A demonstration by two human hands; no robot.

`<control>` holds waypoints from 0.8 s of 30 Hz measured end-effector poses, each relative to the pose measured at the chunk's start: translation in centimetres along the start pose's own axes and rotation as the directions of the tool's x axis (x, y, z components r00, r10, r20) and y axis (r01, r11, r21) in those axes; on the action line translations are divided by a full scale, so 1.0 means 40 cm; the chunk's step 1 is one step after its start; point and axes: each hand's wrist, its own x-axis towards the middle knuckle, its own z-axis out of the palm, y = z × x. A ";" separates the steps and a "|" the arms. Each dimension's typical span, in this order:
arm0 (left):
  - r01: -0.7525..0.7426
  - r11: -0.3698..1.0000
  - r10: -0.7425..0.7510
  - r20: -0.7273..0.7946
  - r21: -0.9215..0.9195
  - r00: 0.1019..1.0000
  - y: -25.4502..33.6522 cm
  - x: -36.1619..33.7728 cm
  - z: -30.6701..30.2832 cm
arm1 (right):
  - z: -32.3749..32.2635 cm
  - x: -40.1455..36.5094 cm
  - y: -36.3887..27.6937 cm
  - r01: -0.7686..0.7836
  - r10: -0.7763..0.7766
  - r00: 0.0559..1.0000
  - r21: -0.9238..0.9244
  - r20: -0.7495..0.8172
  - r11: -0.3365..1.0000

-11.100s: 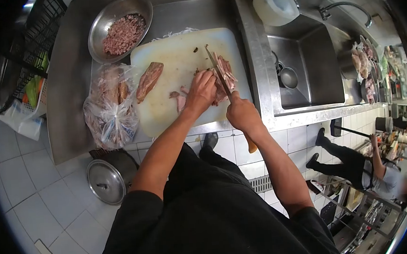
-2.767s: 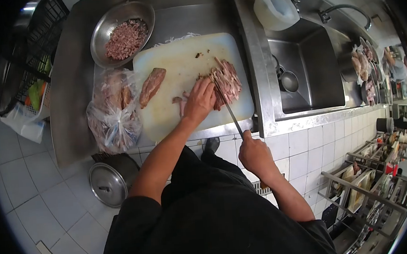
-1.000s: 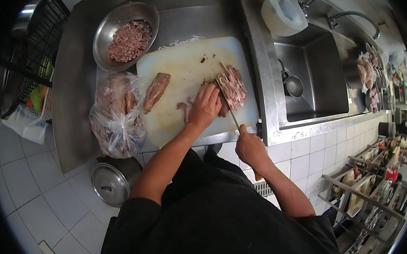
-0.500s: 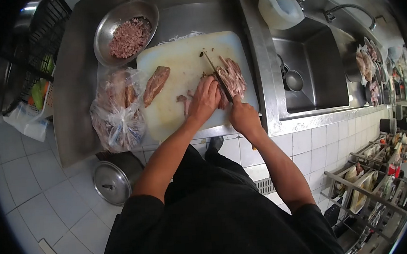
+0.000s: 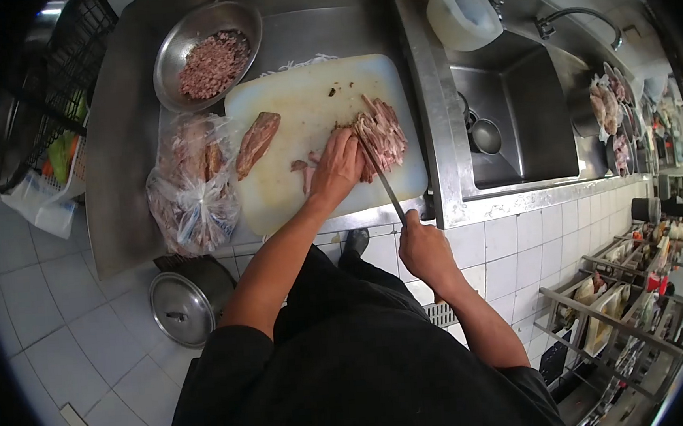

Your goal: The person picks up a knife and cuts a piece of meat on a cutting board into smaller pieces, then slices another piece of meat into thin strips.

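My right hand is closed round the handle of a long knife, just past the near edge of the white cutting board. The blade reaches up over the board, along the left side of a pile of sliced meat. My left hand presses with bent fingers on meat left of the blade; the fingers mostly cover that piece. A few small strips lie left of this hand. One whole piece of meat rests on the board's left part.
A metal bowl of chopped meat stands behind the board's left corner. Plastic-bagged meat sits left of the board. To the right is a sink with a ladle. A lidded pot stands below the counter.
My right hand has pulled the knife back toward my body, past the board's near edge. My left hand stays on the meat. The whole view has shifted slightly.
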 end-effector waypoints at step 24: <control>-0.005 0.998 0.006 -0.023 0.056 1.000 0.001 0.001 0.005 | 0.063 0.277 -0.020 0.008 -0.008 0.998 -0.010 0.060 1.000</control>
